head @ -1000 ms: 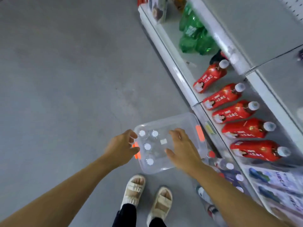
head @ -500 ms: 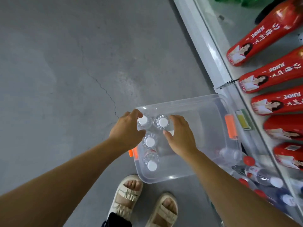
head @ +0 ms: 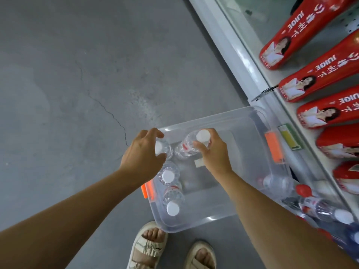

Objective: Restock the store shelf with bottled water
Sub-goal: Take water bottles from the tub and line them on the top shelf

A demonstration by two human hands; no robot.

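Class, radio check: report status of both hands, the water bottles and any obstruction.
Left hand grips one water bottle in the clear bin. Right hand grips a tilted bottle. Two bottles remain. No obstruction seen.

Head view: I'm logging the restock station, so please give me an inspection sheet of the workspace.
Surface: grey concrete floor, a thin crack running across it.
Job's things: clear plastic bin on the floor holding four water bottles; two stand untouched.
Clutter: a small white tag on the bin's bottom.
Hands: left hand grips the top of one bottle; right hand grips another bottle near its cap, tilted.
Cables: nothing seen.
Surroundings: white shelf with red juice bottles; more water bottles lower down; sandalled feet.
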